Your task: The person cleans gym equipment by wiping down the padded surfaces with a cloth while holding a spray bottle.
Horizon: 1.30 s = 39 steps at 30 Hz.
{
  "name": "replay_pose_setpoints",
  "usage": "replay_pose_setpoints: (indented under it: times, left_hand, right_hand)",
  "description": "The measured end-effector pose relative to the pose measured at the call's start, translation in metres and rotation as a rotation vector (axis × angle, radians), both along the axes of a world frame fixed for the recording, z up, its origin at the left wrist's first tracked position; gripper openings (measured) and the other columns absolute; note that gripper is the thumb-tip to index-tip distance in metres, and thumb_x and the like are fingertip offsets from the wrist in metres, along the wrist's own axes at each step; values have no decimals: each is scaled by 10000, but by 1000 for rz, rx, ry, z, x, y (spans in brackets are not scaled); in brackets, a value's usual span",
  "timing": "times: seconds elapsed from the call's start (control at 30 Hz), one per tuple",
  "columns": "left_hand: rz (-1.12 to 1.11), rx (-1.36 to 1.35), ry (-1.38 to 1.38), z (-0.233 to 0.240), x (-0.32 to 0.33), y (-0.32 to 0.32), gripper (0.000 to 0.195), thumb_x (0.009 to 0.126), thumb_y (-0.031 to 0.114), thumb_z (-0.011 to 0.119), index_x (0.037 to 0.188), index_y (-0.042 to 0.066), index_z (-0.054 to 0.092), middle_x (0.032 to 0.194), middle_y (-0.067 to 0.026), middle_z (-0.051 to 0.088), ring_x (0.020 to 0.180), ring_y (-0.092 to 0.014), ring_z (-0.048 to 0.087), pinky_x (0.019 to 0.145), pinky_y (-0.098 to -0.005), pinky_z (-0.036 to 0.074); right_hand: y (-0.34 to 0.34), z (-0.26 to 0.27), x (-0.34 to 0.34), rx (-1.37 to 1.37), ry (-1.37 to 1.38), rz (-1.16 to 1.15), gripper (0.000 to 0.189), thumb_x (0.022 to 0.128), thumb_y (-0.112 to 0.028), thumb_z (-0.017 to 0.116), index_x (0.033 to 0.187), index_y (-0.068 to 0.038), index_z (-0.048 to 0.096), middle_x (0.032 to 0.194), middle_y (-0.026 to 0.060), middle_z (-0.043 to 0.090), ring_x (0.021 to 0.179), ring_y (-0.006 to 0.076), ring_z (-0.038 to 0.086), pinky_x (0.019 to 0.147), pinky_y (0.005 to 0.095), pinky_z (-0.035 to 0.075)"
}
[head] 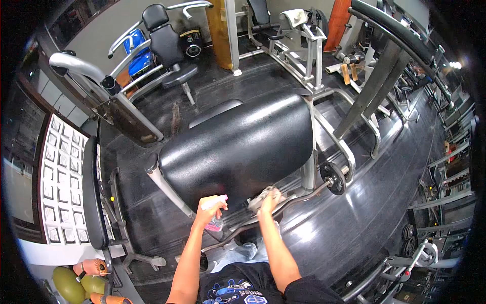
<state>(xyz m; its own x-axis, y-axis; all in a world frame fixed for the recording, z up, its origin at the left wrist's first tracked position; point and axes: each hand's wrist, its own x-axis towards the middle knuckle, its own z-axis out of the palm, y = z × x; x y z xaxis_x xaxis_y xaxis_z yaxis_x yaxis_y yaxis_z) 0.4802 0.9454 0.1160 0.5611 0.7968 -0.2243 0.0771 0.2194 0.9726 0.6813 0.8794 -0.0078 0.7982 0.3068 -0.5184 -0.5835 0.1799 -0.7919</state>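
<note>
In front of me stands a preacher curl bench with a wide black padded arm rest [243,140]. My left hand [210,209] grips a spray bottle [215,224] with a white and pink trigger head, just off the pad's near edge. A crumpled light cloth [262,198] is in my right hand [270,200], by the pad's lower right edge; whether it touches the pad I cannot tell. Between the pad and my body lies a bent curl bar [281,210], passing just below both hands. A black weight plate [333,178] sits on its right end.
A black upright bench pad [95,193] stands to my left. Beyond the pad is a seated press machine [165,45]; a leg machine [303,49] stands farther right. Green balls [68,283] lie at lower left. Black flooring [364,212] spreads to the right, towards weight racks [436,205].
</note>
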Motion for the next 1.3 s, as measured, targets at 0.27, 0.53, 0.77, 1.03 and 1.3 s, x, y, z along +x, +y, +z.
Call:
replay_pose_setpoints:
  times: [0.27, 0.53, 0.77, 1.03, 1.3]
  left_hand:
    - [12, -43, -2, 4, 2, -3, 212, 906, 191, 663, 878, -14, 708, 742, -100, 702, 485, -112, 587, 459, -249, 466]
    - [13, -59, -28, -3, 2, -2, 196, 907, 172, 668, 955, -13, 714, 765, -94, 704, 503, -106, 589, 461, -243, 467]
    - [1, -45, -42, -4, 4, -3, 191, 913, 173, 661, 968, -1, 717, 763, -82, 698, 525, -100, 595, 468, -239, 469]
    - [-30, -26, -10, -7, 2, -2, 206, 915, 198, 668, 981, 10, 721, 770, -76, 696, 526, -93, 586, 475, -235, 466]
    - [43, 33, -5, -3, -11, -9, 212, 932, 202, 653, 956, -3, 701, 783, -85, 695, 518, -106, 595, 472, -247, 469]
  right_hand:
    - [-10, 47, -54, -273, -283, 121, 295, 908, -69, 609, 1189, -36, 528, 1104, 78, 568, 1038, 194, 538, 955, 330, 417]
    - [-18, 66, -46, -359, -947, 258, 220, 815, -55, 724, 1015, 9, 659, 968, 120, 570, 962, 276, 572, 866, 375, 455]
    - [-22, 90, -3, -385, -1034, 312, 296, 759, 1, 727, 1048, -40, 684, 1062, 124, 570, 1017, 300, 586, 900, 389, 464]
    - [-26, 84, -55, -199, -928, 468, 312, 745, -26, 748, 1028, -28, 615, 1001, 138, 635, 967, 311, 627, 875, 390, 481]
    - [-18, 91, -10, -302, -830, 309, 269, 766, -19, 718, 1018, -13, 622, 1014, 125, 631, 968, 308, 610, 878, 380, 464]
